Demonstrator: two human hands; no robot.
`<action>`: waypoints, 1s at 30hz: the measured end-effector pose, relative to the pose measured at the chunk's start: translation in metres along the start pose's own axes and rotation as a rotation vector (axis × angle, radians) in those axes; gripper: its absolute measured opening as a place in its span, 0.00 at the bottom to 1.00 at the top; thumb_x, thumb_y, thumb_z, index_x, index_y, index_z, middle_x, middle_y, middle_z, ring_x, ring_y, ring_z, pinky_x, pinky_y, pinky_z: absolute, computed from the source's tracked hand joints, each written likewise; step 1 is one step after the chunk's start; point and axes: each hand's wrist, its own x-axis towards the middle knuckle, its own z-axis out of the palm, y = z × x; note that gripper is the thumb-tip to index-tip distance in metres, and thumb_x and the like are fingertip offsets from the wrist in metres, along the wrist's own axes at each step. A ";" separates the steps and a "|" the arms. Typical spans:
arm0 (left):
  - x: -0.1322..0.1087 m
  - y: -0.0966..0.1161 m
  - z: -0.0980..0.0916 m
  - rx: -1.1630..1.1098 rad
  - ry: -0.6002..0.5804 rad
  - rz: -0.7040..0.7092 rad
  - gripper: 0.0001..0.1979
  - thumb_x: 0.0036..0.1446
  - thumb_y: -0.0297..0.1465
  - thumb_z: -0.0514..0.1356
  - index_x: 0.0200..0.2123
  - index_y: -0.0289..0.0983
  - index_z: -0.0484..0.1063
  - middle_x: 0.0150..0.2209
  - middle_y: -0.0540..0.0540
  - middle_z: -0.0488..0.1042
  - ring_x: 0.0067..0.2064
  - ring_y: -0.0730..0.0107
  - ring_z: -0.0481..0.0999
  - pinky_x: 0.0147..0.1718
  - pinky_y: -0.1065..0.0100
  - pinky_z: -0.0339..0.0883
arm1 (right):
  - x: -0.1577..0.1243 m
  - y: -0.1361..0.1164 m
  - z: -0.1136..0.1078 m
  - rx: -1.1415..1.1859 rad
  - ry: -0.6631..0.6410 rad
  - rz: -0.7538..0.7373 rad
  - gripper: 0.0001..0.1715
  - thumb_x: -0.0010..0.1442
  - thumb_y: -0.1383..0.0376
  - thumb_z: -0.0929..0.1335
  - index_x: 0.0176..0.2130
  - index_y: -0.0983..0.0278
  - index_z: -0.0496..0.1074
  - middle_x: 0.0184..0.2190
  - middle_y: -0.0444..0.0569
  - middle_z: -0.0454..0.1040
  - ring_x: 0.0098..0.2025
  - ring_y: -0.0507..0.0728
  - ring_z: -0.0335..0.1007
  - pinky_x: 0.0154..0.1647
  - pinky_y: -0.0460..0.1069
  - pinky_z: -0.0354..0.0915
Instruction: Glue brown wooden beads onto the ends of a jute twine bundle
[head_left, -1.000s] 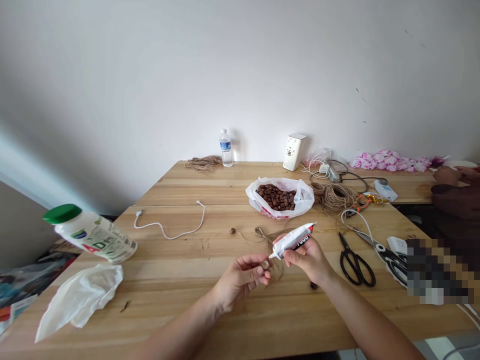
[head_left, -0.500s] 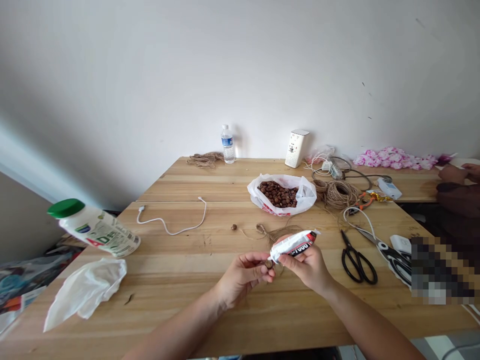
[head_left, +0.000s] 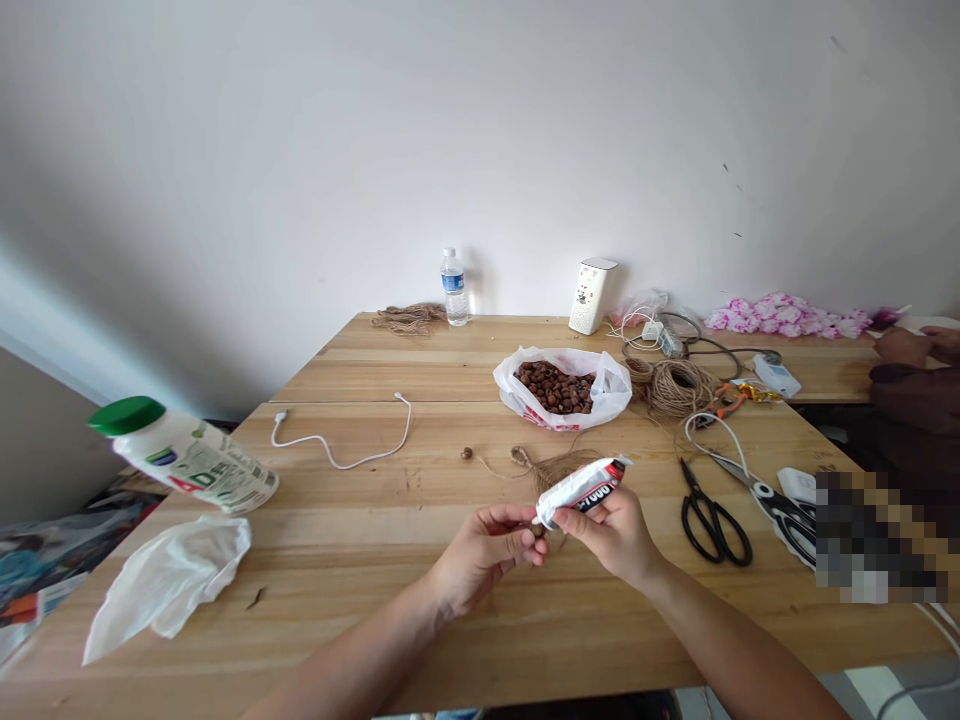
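Observation:
My left hand (head_left: 484, 555) pinches a small brown nut (head_left: 537, 530) between thumb and fingers above the wooden table (head_left: 360, 520). My right hand (head_left: 616, 528) grips a white glue tube (head_left: 581, 488) with red and black print, its tip pressed at the nut. Thin jute twine (head_left: 551, 467) trails on the table just behind both hands. A loose brown nut (head_left: 466, 454) lies further back. A white plastic bag of brown nuts (head_left: 560, 389) sits open behind that.
Black scissors (head_left: 711, 522) lie to the right, a twine coil (head_left: 673, 386) and cables behind them. A green-capped white bottle (head_left: 184, 457) and crumpled plastic (head_left: 169, 585) lie at left, with a white cable (head_left: 341, 440) nearby. Another person's hands (head_left: 911, 347) rest at far right.
The glue tube's tip has come down closer to the nut in my left hand. The view shifted slightly; both hands stay in the same spot.

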 end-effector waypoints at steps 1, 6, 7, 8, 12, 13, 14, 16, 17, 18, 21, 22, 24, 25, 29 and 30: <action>0.000 0.000 0.000 0.001 0.001 -0.001 0.13 0.41 0.26 0.69 0.34 0.32 0.76 0.27 0.44 0.76 0.29 0.69 0.74 0.32 0.67 0.66 | 0.000 0.000 0.000 -0.008 -0.001 0.000 0.08 0.50 0.62 0.72 0.29 0.65 0.72 0.27 0.49 0.75 0.30 0.56 0.72 0.31 0.48 0.71; 0.000 0.000 0.000 -0.002 0.007 0.004 0.13 0.40 0.26 0.69 0.33 0.33 0.76 0.27 0.45 0.76 0.29 0.69 0.75 0.32 0.67 0.66 | 0.000 0.000 0.000 -0.035 0.026 -0.004 0.08 0.51 0.62 0.71 0.28 0.65 0.72 0.25 0.48 0.74 0.27 0.54 0.70 0.26 0.46 0.69; 0.000 0.000 -0.001 -0.002 0.007 0.006 0.13 0.40 0.26 0.69 0.33 0.33 0.76 0.27 0.45 0.76 0.29 0.69 0.75 0.32 0.67 0.66 | 0.000 -0.001 0.000 -0.030 0.029 -0.003 0.08 0.51 0.62 0.71 0.28 0.65 0.72 0.25 0.48 0.74 0.26 0.54 0.70 0.25 0.47 0.68; 0.000 -0.001 -0.001 -0.003 0.006 0.008 0.13 0.40 0.26 0.69 0.33 0.33 0.76 0.26 0.45 0.76 0.29 0.69 0.75 0.32 0.66 0.66 | 0.000 -0.001 0.000 -0.026 0.031 -0.001 0.08 0.51 0.62 0.71 0.28 0.65 0.72 0.25 0.48 0.73 0.26 0.54 0.70 0.25 0.47 0.68; 0.000 -0.001 -0.001 -0.009 0.009 0.008 0.13 0.40 0.26 0.69 0.33 0.33 0.76 0.26 0.45 0.76 0.29 0.69 0.75 0.32 0.67 0.66 | 0.000 -0.004 0.001 -0.040 0.038 0.001 0.08 0.51 0.62 0.71 0.27 0.65 0.72 0.23 0.47 0.73 0.25 0.54 0.70 0.25 0.47 0.68; 0.000 -0.001 -0.001 -0.011 0.009 0.008 0.12 0.40 0.25 0.69 0.33 0.33 0.76 0.26 0.45 0.76 0.29 0.69 0.75 0.31 0.67 0.66 | 0.000 -0.004 0.001 -0.047 0.037 -0.002 0.08 0.51 0.62 0.71 0.27 0.65 0.72 0.23 0.47 0.73 0.25 0.54 0.69 0.24 0.47 0.68; 0.000 -0.001 -0.001 -0.012 0.008 0.008 0.12 0.40 0.25 0.69 0.33 0.33 0.77 0.26 0.45 0.76 0.29 0.69 0.75 0.31 0.68 0.66 | -0.001 -0.004 0.001 -0.051 0.036 -0.005 0.08 0.52 0.62 0.71 0.27 0.65 0.73 0.23 0.47 0.73 0.25 0.54 0.69 0.24 0.46 0.67; 0.000 -0.001 -0.001 -0.016 0.002 0.011 0.12 0.41 0.25 0.68 0.33 0.33 0.77 0.26 0.45 0.76 0.29 0.69 0.75 0.31 0.68 0.66 | -0.001 -0.004 0.001 -0.056 0.035 -0.015 0.07 0.52 0.63 0.71 0.28 0.65 0.73 0.23 0.47 0.73 0.25 0.53 0.69 0.24 0.46 0.67; 0.000 -0.001 -0.001 -0.018 0.001 0.012 0.12 0.41 0.25 0.68 0.33 0.33 0.77 0.26 0.45 0.76 0.29 0.69 0.75 0.31 0.68 0.67 | -0.001 -0.004 0.001 -0.060 0.035 -0.018 0.07 0.52 0.63 0.71 0.28 0.65 0.73 0.23 0.47 0.73 0.25 0.53 0.69 0.24 0.46 0.67; 0.000 -0.001 -0.001 -0.019 -0.001 0.014 0.12 0.41 0.25 0.68 0.33 0.33 0.77 0.26 0.45 0.76 0.29 0.69 0.75 0.31 0.68 0.67 | -0.001 -0.005 0.001 -0.065 0.036 -0.020 0.08 0.52 0.62 0.70 0.27 0.65 0.73 0.23 0.47 0.73 0.25 0.53 0.69 0.24 0.46 0.67; 0.000 -0.001 -0.001 -0.021 -0.003 0.014 0.12 0.41 0.24 0.68 0.33 0.33 0.77 0.26 0.44 0.77 0.29 0.69 0.75 0.31 0.68 0.67 | -0.001 -0.006 0.002 -0.077 0.040 -0.030 0.08 0.52 0.62 0.70 0.26 0.65 0.73 0.22 0.47 0.73 0.24 0.53 0.69 0.23 0.46 0.66; 0.000 -0.002 -0.001 -0.019 -0.002 0.013 0.12 0.41 0.24 0.68 0.33 0.33 0.77 0.26 0.44 0.77 0.30 0.69 0.75 0.31 0.68 0.67 | -0.001 -0.007 0.002 -0.078 0.040 -0.036 0.08 0.52 0.63 0.70 0.26 0.65 0.72 0.22 0.47 0.73 0.23 0.53 0.68 0.23 0.45 0.66; 0.000 -0.002 -0.001 -0.016 0.003 0.010 0.12 0.41 0.24 0.68 0.33 0.33 0.77 0.26 0.44 0.77 0.30 0.69 0.75 0.31 0.68 0.67 | 0.000 -0.009 0.002 -0.081 0.038 -0.052 0.08 0.53 0.63 0.70 0.26 0.65 0.72 0.22 0.47 0.72 0.23 0.52 0.68 0.22 0.45 0.65; 0.000 -0.002 -0.001 -0.015 0.006 0.009 0.12 0.41 0.24 0.68 0.33 0.33 0.77 0.26 0.44 0.77 0.30 0.69 0.75 0.31 0.68 0.67 | 0.000 -0.009 0.002 -0.088 0.040 -0.060 0.08 0.53 0.63 0.70 0.26 0.65 0.72 0.22 0.47 0.72 0.23 0.52 0.67 0.22 0.45 0.65; 0.000 -0.002 -0.002 -0.011 -0.001 0.007 0.12 0.41 0.24 0.68 0.33 0.33 0.77 0.26 0.44 0.77 0.29 0.69 0.75 0.31 0.68 0.67 | 0.000 -0.009 0.001 -0.156 0.076 -0.090 0.10 0.52 0.63 0.70 0.24 0.66 0.71 0.21 0.46 0.70 0.23 0.51 0.66 0.22 0.44 0.64; 0.000 -0.003 -0.002 -0.011 -0.005 0.007 0.12 0.41 0.24 0.68 0.33 0.33 0.77 0.26 0.44 0.77 0.30 0.69 0.75 0.31 0.68 0.67 | 0.000 -0.009 0.001 -0.167 0.081 -0.095 0.10 0.52 0.63 0.70 0.24 0.66 0.71 0.21 0.46 0.69 0.24 0.52 0.66 0.23 0.44 0.64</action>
